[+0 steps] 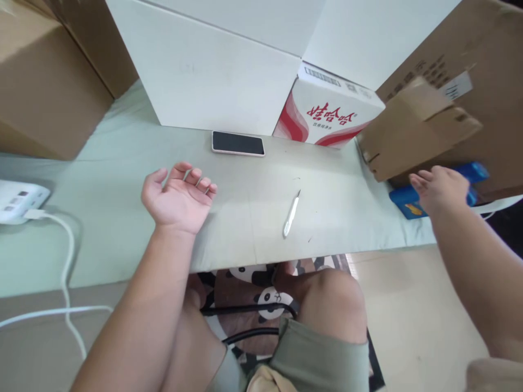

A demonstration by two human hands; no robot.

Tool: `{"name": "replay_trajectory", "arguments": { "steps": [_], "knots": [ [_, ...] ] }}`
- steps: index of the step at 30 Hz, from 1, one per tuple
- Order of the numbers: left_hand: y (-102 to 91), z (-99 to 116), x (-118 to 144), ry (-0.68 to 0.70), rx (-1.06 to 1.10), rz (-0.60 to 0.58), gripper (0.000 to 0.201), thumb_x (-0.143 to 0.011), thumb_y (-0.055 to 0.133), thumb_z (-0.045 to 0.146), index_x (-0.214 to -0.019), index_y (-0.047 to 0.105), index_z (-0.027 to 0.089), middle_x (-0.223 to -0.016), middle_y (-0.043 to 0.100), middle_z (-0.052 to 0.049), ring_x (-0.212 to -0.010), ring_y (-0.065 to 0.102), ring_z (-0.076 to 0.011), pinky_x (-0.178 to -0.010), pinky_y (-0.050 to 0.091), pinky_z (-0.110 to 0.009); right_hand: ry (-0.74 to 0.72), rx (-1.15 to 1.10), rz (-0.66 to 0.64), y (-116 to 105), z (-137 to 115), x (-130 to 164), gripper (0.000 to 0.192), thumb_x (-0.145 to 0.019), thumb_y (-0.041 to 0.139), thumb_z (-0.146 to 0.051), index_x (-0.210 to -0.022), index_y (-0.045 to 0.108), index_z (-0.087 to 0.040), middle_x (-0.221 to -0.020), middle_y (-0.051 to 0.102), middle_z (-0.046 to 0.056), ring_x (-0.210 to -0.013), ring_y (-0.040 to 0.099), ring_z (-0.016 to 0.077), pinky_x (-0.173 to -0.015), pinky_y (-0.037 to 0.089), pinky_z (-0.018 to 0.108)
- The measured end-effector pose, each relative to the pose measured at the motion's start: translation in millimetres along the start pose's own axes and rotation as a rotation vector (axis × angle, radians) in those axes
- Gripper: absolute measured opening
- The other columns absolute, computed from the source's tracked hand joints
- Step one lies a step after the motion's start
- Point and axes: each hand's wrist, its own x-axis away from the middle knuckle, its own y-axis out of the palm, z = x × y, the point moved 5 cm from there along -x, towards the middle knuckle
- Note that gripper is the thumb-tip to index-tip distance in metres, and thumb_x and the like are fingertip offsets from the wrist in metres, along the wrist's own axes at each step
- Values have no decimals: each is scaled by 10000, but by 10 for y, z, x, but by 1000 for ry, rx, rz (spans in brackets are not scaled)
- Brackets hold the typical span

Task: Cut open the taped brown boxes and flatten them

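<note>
My left hand (180, 198) rests above the table's front part, palm up, its fingers loosely bent and apart with nothing in them. Over at the right, my right hand (443, 188) is in front of a blue package (408, 204), its fingers partly bent and slightly blurred; whether it touches the package cannot be seen. A slim white-handled craft knife (291, 218) with a thin dark tip lies on the table between my hands. Farther back lies a phone (238, 144) with a dark screen. Beyond my right hand, a small brown cardboard box (417, 130) leans at a tilt.
Large white boxes (216, 76) and a red-and-white carton (330, 111) line the back. Big brown boxes stand at the left (49, 87) and right (490, 109). A white power strip (22, 201) with a cable (67, 261) sits at the left of the pale green tablecloth (118, 212).
</note>
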Motion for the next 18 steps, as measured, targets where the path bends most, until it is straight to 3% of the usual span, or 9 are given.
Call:
{"name": "replay_trajectory", "arguments": {
  "steps": [4,8,13,18],
  "knots": [
    [3,60,17,-1,3,23,243,-822,588,449,-701,622,242,-606,614,-23,-492,548,-155,-525,525,-320,41,32,-196,467,42,350,174,-914,496,-62,-874,560,-218,-824,693,21,-574,700,101,-538,585,203],
    [-5,135,13,-8,19,3,180,-789,605,408,-709,602,247,-618,600,-16,-502,550,-147,-537,530,-311,-18,92,-527,1040,172,1107,147,-841,643,-170,-981,628,-212,-960,737,36,-639,730,135,-578,594,246],
    [-3,191,51,-6,129,45,69,-686,586,217,-719,526,226,-584,524,36,-467,508,-109,-511,482,-260,-413,160,-1066,1979,-77,2413,272,-874,580,-309,-1130,612,-222,-1115,710,60,-774,743,165,-647,606,302],
    [-81,360,122,43,225,121,148,-632,519,98,-708,462,210,-604,491,65,-462,483,-83,-537,458,-238,-927,155,-1318,2731,-656,3746,282,-916,537,-247,-1181,619,-195,-1187,695,90,-850,714,187,-927,606,434]
  ]
}}
